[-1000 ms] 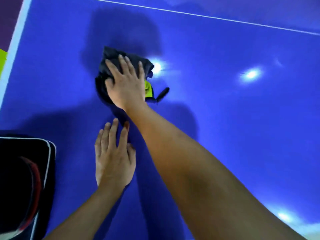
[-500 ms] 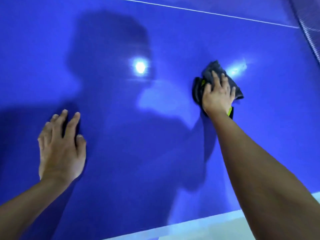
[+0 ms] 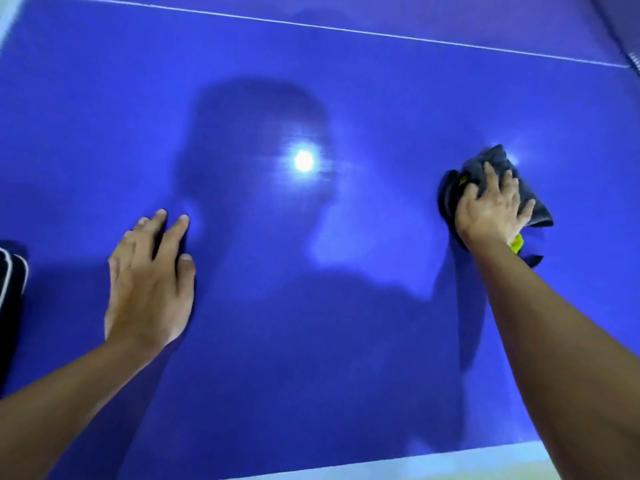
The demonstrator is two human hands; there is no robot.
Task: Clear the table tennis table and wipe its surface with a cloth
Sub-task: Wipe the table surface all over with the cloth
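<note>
The blue table tennis table [image 3: 311,341] fills the view. A crumpled dark grey cloth [image 3: 535,209] with a yellow tag lies on it at the right. My right hand [image 3: 490,209] presses flat on the cloth with its fingers spread. My left hand [image 3: 150,282] rests flat on the bare blue surface at the left, fingers straight, holding nothing.
A black bag [image 3: 10,289] with white piping sits on the table at the left edge. A white line [image 3: 346,29] crosses the far part of the table. The near white edge [image 3: 415,464] runs along the bottom right. A lamp's reflection [image 3: 304,161] shines mid-table.
My right hand has swept the cloth from the left of the table far over to the right. My left hand stays flat on the surface. The black bag has come back into view.
</note>
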